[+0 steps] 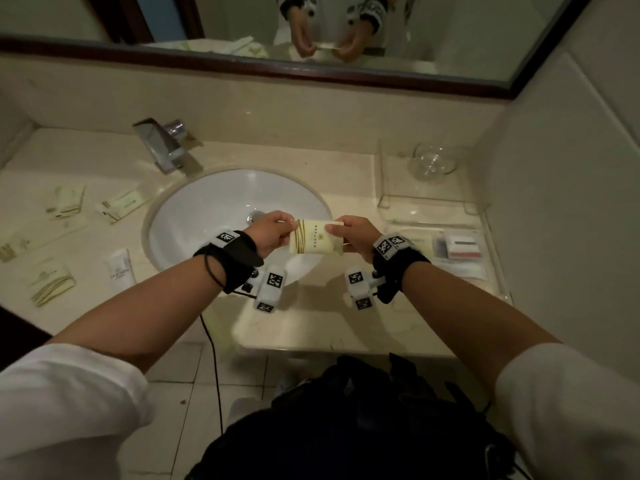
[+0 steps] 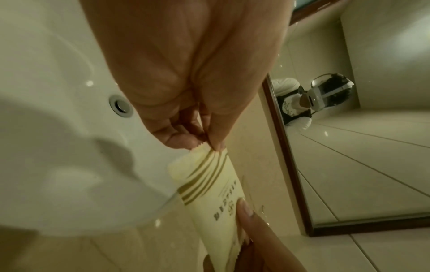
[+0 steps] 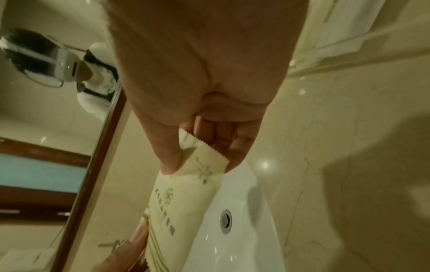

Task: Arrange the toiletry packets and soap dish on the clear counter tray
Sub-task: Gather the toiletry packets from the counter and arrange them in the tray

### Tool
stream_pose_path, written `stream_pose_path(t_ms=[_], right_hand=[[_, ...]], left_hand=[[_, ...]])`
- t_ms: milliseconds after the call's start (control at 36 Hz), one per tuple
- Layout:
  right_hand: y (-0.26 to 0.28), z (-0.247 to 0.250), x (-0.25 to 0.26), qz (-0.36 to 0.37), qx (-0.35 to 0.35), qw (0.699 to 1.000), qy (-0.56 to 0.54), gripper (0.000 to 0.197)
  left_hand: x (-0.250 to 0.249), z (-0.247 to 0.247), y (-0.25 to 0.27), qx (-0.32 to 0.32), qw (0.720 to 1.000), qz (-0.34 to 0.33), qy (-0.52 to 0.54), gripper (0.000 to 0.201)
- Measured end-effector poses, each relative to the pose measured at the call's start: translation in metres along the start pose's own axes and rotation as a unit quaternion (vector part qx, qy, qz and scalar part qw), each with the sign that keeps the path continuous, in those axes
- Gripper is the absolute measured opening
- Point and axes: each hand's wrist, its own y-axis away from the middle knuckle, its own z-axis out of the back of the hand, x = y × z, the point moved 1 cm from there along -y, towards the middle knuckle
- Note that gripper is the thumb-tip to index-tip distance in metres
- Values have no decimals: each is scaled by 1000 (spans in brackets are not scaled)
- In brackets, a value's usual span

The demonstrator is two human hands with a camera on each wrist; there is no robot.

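Note:
A cream toiletry packet (image 1: 317, 240) with gold stripes hangs level above the sink, held at both ends. My left hand (image 1: 273, 233) pinches its striped end (image 2: 207, 147) between thumb and fingers. My right hand (image 1: 349, 237) pinches the serrated opposite end (image 3: 200, 152). The clear tray (image 1: 391, 202) lies on the counter to the right. A round glass soap dish (image 1: 433, 162) stands at the tray's back, and a few flat packets (image 1: 460, 247) lie in its front part. More cream packets (image 1: 123, 204) (image 1: 52, 282) and a small white tube (image 1: 121, 268) are scattered on the left counter.
The white sink basin (image 1: 235, 202) is set in the beige counter, with a chrome faucet (image 1: 162, 143) at its back left. A framed mirror (image 1: 346, 26) runs along the back wall. A side wall stands close behind the tray on the right.

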Motion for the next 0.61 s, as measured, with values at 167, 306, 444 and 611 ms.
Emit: stream_pose_path(t_ms=[167,306,444,611], right_hand=[[14,35,-10,-3,-73,996,-44,7],[29,65,-20,-1,-112,991,-78,9],[40,97,-32,8,-164,985,-58,20],[48,132,-42,-12,-224,973,-55,21]], left_hand=[[-11,-49,-13,-3,1000,-1,-3,20],[-13,-88,-25,-3,999,-5,-32,23],[-16,-119,-36,14,998,0,-54,29],[-22,-156,-47,56,996,21,-73,39]])
